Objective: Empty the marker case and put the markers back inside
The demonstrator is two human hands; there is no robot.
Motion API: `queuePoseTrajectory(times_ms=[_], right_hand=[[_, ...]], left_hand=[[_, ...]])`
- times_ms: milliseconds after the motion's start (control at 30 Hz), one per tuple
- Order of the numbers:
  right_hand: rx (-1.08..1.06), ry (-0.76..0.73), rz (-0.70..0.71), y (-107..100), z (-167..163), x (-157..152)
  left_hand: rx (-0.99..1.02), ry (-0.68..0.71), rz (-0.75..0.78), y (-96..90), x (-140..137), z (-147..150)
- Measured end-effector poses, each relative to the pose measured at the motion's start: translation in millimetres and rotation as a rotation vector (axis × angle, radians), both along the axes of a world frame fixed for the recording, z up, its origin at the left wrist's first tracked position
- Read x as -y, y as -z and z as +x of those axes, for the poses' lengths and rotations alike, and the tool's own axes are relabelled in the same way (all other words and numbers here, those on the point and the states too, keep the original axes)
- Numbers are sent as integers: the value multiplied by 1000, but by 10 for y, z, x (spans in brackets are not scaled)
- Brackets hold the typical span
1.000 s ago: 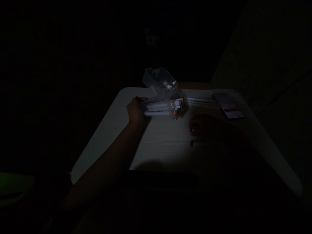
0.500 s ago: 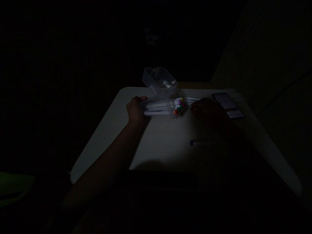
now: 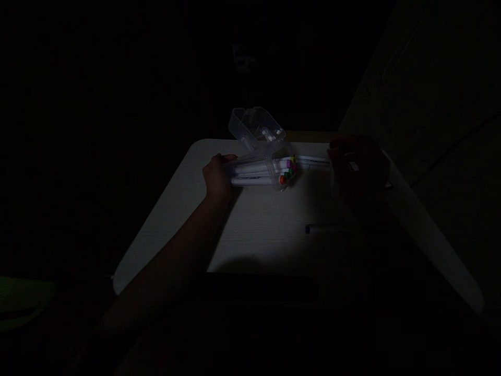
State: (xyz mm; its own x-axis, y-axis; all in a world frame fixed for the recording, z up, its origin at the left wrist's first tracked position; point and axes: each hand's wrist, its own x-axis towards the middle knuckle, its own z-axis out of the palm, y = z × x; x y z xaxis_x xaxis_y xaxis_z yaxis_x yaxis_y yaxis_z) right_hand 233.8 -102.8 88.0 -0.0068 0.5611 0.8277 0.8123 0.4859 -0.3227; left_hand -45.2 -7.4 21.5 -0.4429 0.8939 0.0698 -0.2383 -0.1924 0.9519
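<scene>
My left hand (image 3: 217, 176) is closed around the base end of a clear plastic case (image 3: 270, 151), which lies on its side with its lid tipped up. Inside are several white markers (image 3: 254, 180) with orange, green, purple and yellow ends facing right. My right hand (image 3: 354, 164) is a dark shape over the phone, by the far right of the table; its fingers are too dim to make out. White markers (image 3: 313, 161) lie between the case and that hand. Nearer to me, a marker with a dark purple end (image 3: 308, 228) lies in shadow.
The pale table (image 3: 172, 209) has rounded corners and is dimly lit. Most of the phone (image 3: 388, 185) is covered by my right hand. Something bright green (image 3: 23, 300) shows at the lower left. A cable (image 3: 450, 151) runs along the right side.
My right hand has moved right, away from the marker ends, and now covers most of the phone. My left hand and the case have stayed in place.
</scene>
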Motion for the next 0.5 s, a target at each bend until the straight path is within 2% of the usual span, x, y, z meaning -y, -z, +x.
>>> queuePoseTrajectory(times_ms=[167, 367, 500], right_hand=[[-109, 47, 185, 44, 1, -70], [-18, -36, 213, 37, 102, -54], [-23, -16, 183, 58, 110, -53]], left_hand=[[-8, -11, -8, -31, 31, 12], [2, -11, -14, -51, 42, 19], [-12, -9, -26, -45, 28, 7]])
